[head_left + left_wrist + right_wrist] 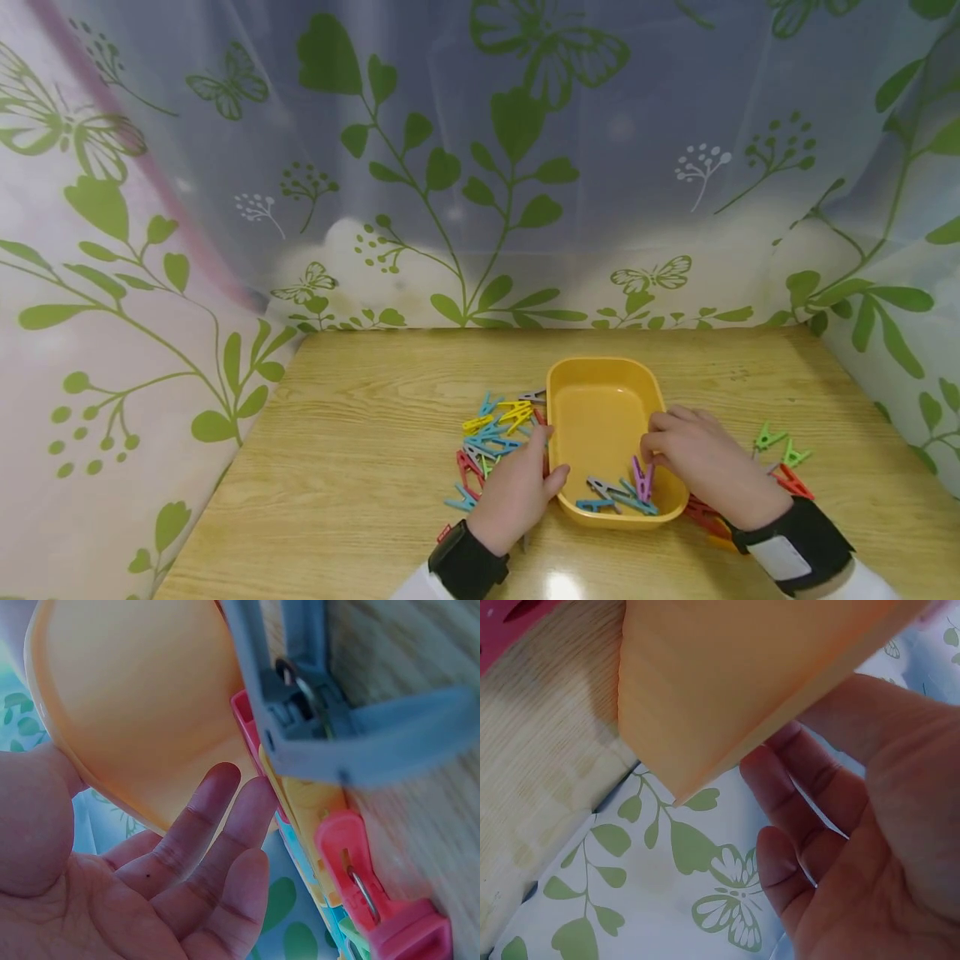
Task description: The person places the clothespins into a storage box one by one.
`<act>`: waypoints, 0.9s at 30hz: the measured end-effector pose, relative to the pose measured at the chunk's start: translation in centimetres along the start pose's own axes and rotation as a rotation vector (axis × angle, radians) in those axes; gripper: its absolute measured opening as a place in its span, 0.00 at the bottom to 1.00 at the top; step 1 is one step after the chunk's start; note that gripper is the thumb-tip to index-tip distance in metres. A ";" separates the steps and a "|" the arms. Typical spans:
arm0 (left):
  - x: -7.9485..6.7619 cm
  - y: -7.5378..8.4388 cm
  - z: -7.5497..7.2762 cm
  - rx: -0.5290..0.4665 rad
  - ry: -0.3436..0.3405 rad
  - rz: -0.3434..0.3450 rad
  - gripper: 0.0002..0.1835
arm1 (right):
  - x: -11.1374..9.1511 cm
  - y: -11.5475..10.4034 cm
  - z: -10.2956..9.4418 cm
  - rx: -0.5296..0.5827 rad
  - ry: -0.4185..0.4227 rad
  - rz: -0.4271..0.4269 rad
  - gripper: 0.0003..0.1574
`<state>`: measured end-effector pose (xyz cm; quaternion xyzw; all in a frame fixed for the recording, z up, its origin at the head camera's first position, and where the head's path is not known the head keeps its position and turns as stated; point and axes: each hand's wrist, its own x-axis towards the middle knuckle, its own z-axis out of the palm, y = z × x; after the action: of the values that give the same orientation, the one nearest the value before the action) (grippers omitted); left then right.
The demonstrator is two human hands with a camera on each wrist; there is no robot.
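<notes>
A yellow plastic tub [596, 433] stands on the table between both hands. My left hand [513, 496] holds its left side, thumb at the rim and fingers along the outer wall; these fingers [214, 825] are slightly bent in the left wrist view. My right hand [708, 462] grips the right rim, thumb on the inner side and fingers [810, 780] outside. Near the right thumb, a purple clothespin [642, 481] leans upright inside the tub. Grey and blue clothespins [637, 497] lie at the tub's near end.
Left of the tub lies a pile of clothespins [491, 433] in blue, yellow, red and grey. To the right are green clothespins [795, 454] and red ones [793, 482]. A patterned curtain [480, 167] borders the wooden table [352, 467] at back and sides.
</notes>
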<state>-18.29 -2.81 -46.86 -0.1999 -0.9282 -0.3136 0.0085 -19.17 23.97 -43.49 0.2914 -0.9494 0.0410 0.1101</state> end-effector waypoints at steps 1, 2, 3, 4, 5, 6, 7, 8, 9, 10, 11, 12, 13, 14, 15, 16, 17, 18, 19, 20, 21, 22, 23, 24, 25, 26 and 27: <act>0.0 0.0 0.0 0.000 0.000 -0.001 0.28 | 0.1 -0.1 0.0 -0.007 -0.009 0.006 0.12; 0.0 0.0 0.0 0.000 -0.001 -0.004 0.28 | 0.2 -0.2 0.0 -0.012 -0.019 0.011 0.12; 0.0 0.0 0.0 -0.001 -0.001 -0.005 0.28 | 0.3 -0.2 0.0 -0.018 -0.028 0.017 0.12; 0.0 0.0 0.0 -0.002 -0.001 -0.006 0.28 | 0.4 -0.3 0.0 -0.023 -0.033 0.024 0.12; 0.0 0.0 0.1 -0.003 -0.001 -0.006 0.28 | 0.4 -0.3 0.0 -0.032 -0.040 0.033 0.12; 0.0 0.0 0.1 -0.004 -0.003 -0.006 0.28 | 0.5 -0.3 0.0 -0.043 -0.046 0.039 0.12; 0.0 0.0 0.1 -0.005 -0.004 -0.006 0.28 | 0.5 -0.4 0.0 -0.052 -0.049 0.045 0.13; 0.0 0.0 0.1 -0.006 -0.006 -0.006 0.28 | 0.4 -0.4 0.1 -0.057 -0.052 0.048 0.13; 0.0 0.0 0.1 -0.008 -0.007 -0.004 0.28 | 0.4 -0.5 0.2 -0.062 -0.055 0.050 0.14; 0.1 0.0 0.1 -0.009 -0.010 -0.004 0.28 | 0.4 -0.5 0.3 -0.066 -0.061 0.051 0.15; 0.1 0.0 0.2 -0.010 -0.012 -0.003 0.28 | 0.4 -0.6 0.4 -0.070 -0.066 0.052 0.16; 0.1 0.0 0.2 -0.010 -0.014 -0.005 0.28 | 0.4 -0.6 0.5 -0.071 -0.070 0.051 0.17; 0.1 0.0 0.2 -0.009 -0.015 -0.005 0.28 | 0.4 -0.7 0.6 -0.073 -0.074 0.050 0.17; 0.2 0.0 0.2 -0.008 -0.017 -0.005 0.28 | 0.4 -0.8 0.7 -0.073 -0.080 0.050 0.18; 0.2 -0.1 0.2 -0.008 -0.017 -0.004 0.28 | 0.4 -0.8 0.7 -0.074 -0.084 0.051 0.18; 0.2 -0.1 0.2 -0.006 -0.020 -0.005 0.28 | 0.4 -0.9 0.8 -0.075 -0.089 0.052 0.17; 0.2 -0.2 0.2 -0.005 -0.022 -0.005 0.29 | 0.4 -0.9 0.8 -0.074 -0.092 0.054 0.17; 0.2 -0.2 0.2 -0.003 -0.024 -0.008 0.29 | 0.4 -1.0 0.9 -0.073 -0.095 0.056 0.17; 0.2 -0.2 0.3 -0.003 -0.025 -0.007 0.29 | 0.4 -1.0 0.9 -0.071 -0.100 0.059 0.17; 0.2 -0.2 0.3 -0.003 -0.022 -0.005 0.29 | 0.4 -1.0 0.9 -0.069 -0.104 0.061 0.17; 0.2 -0.2 0.3 -0.002 -0.021 -0.006 0.29 | 0.5 -1.1 1.0 -0.066 -0.107 0.062 0.17; 0.2 -0.2 0.2 -0.001 -0.020 -0.007 0.29 | 0.5 -1.1 1.0 -0.065 -0.110 0.061 0.17; 0.2 -0.2 0.2 -0.001 -0.018 -0.005 0.29 | 0.6 -1.1 1.1 -0.063 -0.110 0.061 0.17; 0.1 -0.2 0.2 0.000 -0.017 -0.003 0.29 | 0.6 -1.1 1.1 -0.064 -0.110 0.060 0.17; 0.1 -0.2 0.2 0.000 -0.015 -0.001 0.29 | 0.6 -1.2 1.2 -0.065 -0.109 0.060 0.17; 0.1 -0.2 0.1 0.002 -0.016 0.000 0.29 | 0.6 -1.2 1.2 -0.066 -0.107 0.058 0.17; 0.1 -0.2 0.1 0.003 -0.019 -0.001 0.29 | 0.6 -1.2 1.3 -0.065 -0.106 0.057 0.17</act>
<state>-18.44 -2.89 -47.06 -0.2022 -0.9288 -0.3105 0.0000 -19.22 22.48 -44.59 0.2622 -0.9626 -0.0023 0.0678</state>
